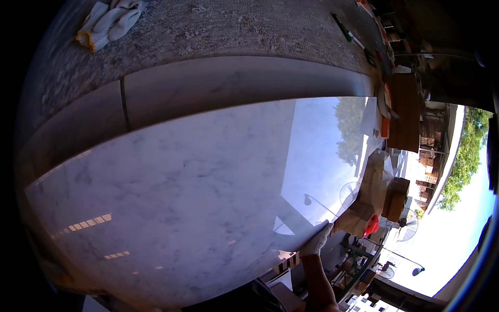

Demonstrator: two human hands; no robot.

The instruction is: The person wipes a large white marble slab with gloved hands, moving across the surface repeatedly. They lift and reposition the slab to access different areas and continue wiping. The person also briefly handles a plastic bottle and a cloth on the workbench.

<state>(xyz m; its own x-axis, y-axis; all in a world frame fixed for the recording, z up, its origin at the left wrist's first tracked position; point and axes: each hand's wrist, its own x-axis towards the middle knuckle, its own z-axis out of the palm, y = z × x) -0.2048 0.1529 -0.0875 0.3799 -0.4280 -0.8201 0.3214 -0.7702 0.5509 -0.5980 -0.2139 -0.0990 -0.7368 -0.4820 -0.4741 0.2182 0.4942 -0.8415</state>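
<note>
A large, glossy white marble-look slab with grey veining fills the middle of the view. Sky, a tree and a lamp are mirrored in its polished face. My right hand, in a pale work glove, grips the slab's near right edge; its thumb side is hard to make out. Beyond the slab's far edge, matching slab pieces lie on a rough grey surface, parted by a dark narrow gap. My left hand does not show; the near left edge of the slab is dark and blurred.
Crumpled white gloves with a yellow cuff lie at the far left of the rough grey surface. A green-handled tool rests at the far right. Cardboard boxes, a red item and a fan stand to the right.
</note>
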